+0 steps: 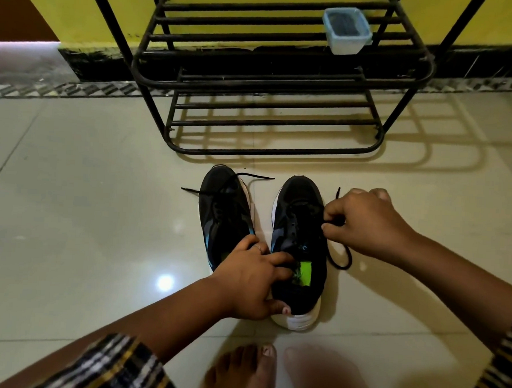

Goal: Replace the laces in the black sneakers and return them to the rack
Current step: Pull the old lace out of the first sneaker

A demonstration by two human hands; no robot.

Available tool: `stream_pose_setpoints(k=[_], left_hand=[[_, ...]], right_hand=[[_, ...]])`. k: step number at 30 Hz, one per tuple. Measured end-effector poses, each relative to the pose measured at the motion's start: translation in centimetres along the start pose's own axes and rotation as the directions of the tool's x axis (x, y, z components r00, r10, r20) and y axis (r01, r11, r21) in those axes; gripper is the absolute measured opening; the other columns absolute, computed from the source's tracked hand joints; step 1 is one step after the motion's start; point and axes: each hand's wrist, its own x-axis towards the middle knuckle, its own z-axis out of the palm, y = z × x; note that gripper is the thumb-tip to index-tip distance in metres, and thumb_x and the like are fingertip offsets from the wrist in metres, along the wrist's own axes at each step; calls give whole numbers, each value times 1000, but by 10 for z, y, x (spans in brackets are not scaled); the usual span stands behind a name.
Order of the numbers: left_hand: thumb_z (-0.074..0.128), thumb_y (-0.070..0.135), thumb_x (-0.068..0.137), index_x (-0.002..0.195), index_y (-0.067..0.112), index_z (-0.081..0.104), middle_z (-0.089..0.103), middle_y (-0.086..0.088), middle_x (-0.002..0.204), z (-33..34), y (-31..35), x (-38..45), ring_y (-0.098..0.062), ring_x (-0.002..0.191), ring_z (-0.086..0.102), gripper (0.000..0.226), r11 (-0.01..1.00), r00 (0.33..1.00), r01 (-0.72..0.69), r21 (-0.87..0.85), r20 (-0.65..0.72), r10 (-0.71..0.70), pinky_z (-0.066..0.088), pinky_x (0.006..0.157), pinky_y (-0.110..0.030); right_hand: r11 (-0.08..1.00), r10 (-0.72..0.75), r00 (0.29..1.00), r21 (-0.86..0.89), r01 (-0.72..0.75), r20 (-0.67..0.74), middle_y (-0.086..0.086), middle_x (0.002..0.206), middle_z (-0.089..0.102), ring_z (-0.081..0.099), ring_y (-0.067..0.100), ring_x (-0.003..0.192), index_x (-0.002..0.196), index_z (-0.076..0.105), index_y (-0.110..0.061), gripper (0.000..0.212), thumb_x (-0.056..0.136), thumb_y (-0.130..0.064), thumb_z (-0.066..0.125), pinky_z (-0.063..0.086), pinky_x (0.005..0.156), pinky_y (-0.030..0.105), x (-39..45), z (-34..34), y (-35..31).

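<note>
Left hand clamped on right sneaker collar; right hand pinching black lace; green insole label unreadable.

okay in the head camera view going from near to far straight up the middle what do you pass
Bare feet → left hand on the right-side sneaker's heel → right hand pinching its lace → black rack → plastic container.

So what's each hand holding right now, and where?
Left hand grips the right sneaker at its heel collar; right hand pinches that sneaker's black lace beside the eyelets.
</note>
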Motion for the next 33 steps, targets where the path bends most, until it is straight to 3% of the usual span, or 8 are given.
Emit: stream_pose_setpoints(k=[5,13,16,18,19,21,26,33], left_hand=[[43,64,87,136,31,44,27,13,151,0,-1,0,-26,125,37,60,1000,1000,0,-13,1,0,6,111,-43],[44,64,86,135,32,46,28,13,150,2,-2,-1,-27,125,37,58,1000,1000,-4,-26,-10,4,6,111,-43],[44,64,87,135,32,45,28,14,150,2,-2,0,-26,127,36,58,999,1000,-4,-34,-11,4,4,112,-43],[43,64,86,134,32,46,29,14,149,2,-2,0,-26,127,37,58,999,1000,-7,-36,-15,6,3,111,-43],[43,64,86,134,33,46,29,14,149,2,-2,0,-25,126,37,58,999,1000,-7,-35,-16,6,3,111,-43],[43,64,86,134,33,46,29,14,149,2,-2,0,-25,126,38,57,999,1000,-7,-36,-17,6,3,112,-43],[43,64,86,134,32,46,29,14,149,2,-2,0,-25,126,38,57,999,1000,-9,-39,-15,9,3,112,-44],[43,63,87,134,33,46,29,14,149,2,-3,0,-25,127,36,56,999,1000,-6,-37,-10,6,3,111,-43]], right_hand=[[735,48,997,674,-71,52,7,52,50,43,10,46,57,58,-1,20,77,0,63,37,51,20,-2,-19,-2],[-119,55,996,991,-67,74,0,40,38,56,23,53,56,53,-8,28,84,-4,50,53,61,34,3,-44,-6],[253,161,987,966,-53,12,-1,52,40,38,12,46,63,50,-12,27,88,-14,58,30,47,25,7,-29,-1],[841,107,988,539,-32,-109,-3,75,54,49,7,58,76,59,-16,18,87,-29,63,39,55,26,7,-14,8],[972,58,996,231,-39,-74,-2,89,56,56,10,72,87,62,-20,18,86,-37,63,44,64,29,6,-6,10],[997,55,995,-51,-51,86,1,103,59,58,21,91,102,64,-23,27,86,-44,61,47,75,33,4,7,9],[995,45,999,92,-47,23,0,78,63,49,17,92,75,61,-24,17,91,-30,57,34,66,29,1,8,0],[749,-25,997,659,67,-73,7,68,62,50,13,65,63,61,-19,22,85,-19,57,41,66,30,-3,-18,-18]])
